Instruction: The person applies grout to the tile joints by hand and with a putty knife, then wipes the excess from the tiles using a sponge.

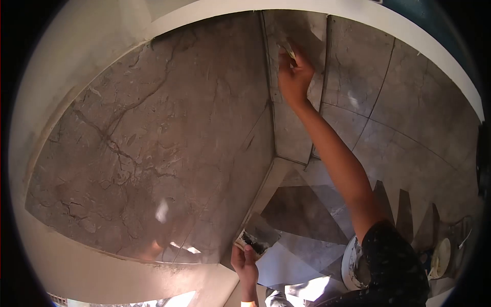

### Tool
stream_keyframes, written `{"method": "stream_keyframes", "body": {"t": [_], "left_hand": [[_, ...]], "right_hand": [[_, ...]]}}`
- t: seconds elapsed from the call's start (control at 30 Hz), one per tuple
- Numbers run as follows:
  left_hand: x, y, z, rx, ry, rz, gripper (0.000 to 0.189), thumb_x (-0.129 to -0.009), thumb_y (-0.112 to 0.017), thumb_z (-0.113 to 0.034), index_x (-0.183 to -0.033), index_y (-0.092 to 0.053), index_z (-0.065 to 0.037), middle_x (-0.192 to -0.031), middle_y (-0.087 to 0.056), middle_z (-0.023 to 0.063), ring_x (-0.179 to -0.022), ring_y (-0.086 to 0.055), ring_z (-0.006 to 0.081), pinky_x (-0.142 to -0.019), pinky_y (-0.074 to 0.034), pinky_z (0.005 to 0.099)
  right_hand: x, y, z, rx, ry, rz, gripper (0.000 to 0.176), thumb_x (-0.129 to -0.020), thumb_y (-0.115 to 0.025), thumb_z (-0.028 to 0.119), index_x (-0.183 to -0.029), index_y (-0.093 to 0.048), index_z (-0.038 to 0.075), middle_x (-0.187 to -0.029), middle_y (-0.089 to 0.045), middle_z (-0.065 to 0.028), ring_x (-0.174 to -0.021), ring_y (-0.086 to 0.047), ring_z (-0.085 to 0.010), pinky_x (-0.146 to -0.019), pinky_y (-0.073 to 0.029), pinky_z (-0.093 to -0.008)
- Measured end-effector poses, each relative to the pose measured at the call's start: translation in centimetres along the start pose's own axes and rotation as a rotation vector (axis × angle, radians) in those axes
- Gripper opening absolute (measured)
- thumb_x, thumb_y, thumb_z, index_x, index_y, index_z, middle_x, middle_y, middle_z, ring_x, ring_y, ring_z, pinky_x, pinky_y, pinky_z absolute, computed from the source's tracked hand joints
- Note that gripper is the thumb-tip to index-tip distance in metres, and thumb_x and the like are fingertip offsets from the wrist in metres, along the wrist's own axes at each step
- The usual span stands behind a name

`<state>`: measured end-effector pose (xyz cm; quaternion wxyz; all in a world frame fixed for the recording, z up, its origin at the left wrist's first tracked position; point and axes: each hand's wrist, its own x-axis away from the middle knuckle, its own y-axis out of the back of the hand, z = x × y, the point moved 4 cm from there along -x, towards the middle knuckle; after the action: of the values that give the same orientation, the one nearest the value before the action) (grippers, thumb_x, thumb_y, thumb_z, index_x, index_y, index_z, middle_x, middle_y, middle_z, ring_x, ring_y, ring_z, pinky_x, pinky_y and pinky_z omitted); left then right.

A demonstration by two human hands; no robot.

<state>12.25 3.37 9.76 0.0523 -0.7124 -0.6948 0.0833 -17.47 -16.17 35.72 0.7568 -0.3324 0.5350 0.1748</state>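
Observation:
My right hand is raised to the narrow tiled strip between two wall faces. Its fingers are closed around a small, thin, pale-edged tool, and its kind is hard to make out. Low in the view, my left hand grips a flat rectangular spreader by its near edge. A patch of dark paste lies on that spreader. Brown stone-look wall tiles with dark veins fill the left side.
A white bucket with smeared walls stands beside my right sleeve. Another pale container is at the lower right. Cut tile pieces lean at the right, and a dark tile piece lies below the strip.

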Motion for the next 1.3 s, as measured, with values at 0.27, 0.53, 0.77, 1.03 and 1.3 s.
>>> {"method": "stream_keyframes", "body": {"t": [0.27, 0.53, 0.77, 1.03, 1.3], "left_hand": [[0.0, 0.5, 0.8, 0.201, 0.113, -0.036, 0.023, -0.092, -0.05, -0.013, -0.109, -0.048, 0.002, -0.089, -0.053, 0.0011, -0.072, -0.044, 0.0051, -0.066, -0.037, 0.0177], [0.2, 0.3, -0.4, 0.28, 0.157, 0.006, 0.02, -0.091, -0.051, -0.012, -0.105, -0.049, 0.003, -0.083, -0.051, 0.0003, -0.067, -0.041, 0.0046, -0.06, -0.035, 0.0187], [-0.1, 0.6, -0.2, 0.297, 0.19, 0.094, 0.031, -0.091, -0.045, -0.006, -0.12, -0.042, 0.004, -0.115, -0.051, 0.0116, -0.105, -0.051, 0.0192, -0.091, -0.04, 0.031], [-0.1, -0.1, 0.1, 0.259, 0.167, -0.05, 0.036, -0.09, -0.041, -0.007, -0.123, -0.04, 0.006, -0.116, -0.051, 0.0135, -0.107, -0.05, 0.0209, -0.094, -0.038, 0.032], [-6.9, -9.8, -4.5, 0.8, 0.503, 0.095, 0.026, -0.089, -0.04, -0.01, -0.111, -0.048, 0.002, -0.106, -0.056, 0.0128, -0.098, -0.055, 0.0195, -0.086, -0.045, 0.0336]], "right_hand": [[-2.3, -4.9, -5.1, 0.328, 0.304, -0.206, 0.043, -0.062, -0.057, -0.008, -0.104, -0.061, 0.003, -0.095, -0.059, -0.0128, -0.084, -0.058, -0.0316, -0.073, -0.047, -0.0347], [-5.7, -2.0, -0.2, 0.398, 0.353, 0.38, 0.04, -0.06, -0.058, -0.005, -0.097, -0.065, 0.009, -0.095, -0.061, -0.0049, -0.084, -0.059, -0.0289, -0.068, -0.049, -0.0367], [-3.5, -5.2, -3.7, 0.368, 0.425, -0.013, 0.037, -0.06, -0.06, -0.004, -0.097, -0.064, 0.002, -0.093, -0.06, -0.0101, -0.082, -0.056, -0.0302, -0.07, -0.046, -0.0374], [-3.4, -2.8, -6.9, 0.406, 0.225, 0.253, 0.039, -0.063, -0.053, -0.009, -0.099, -0.063, 0.001, -0.098, -0.06, -0.0145, -0.078, -0.061, -0.0274, -0.066, -0.05, -0.0324], [4.8, 10.0, 9.0, -0.11, 0.067, 0.921, 0.033, -0.07, -0.061, 0.0, -0.101, -0.064, 0.01, -0.112, -0.059, -0.0127, -0.094, -0.059, -0.0258, -0.069, -0.052, -0.0341]]}}
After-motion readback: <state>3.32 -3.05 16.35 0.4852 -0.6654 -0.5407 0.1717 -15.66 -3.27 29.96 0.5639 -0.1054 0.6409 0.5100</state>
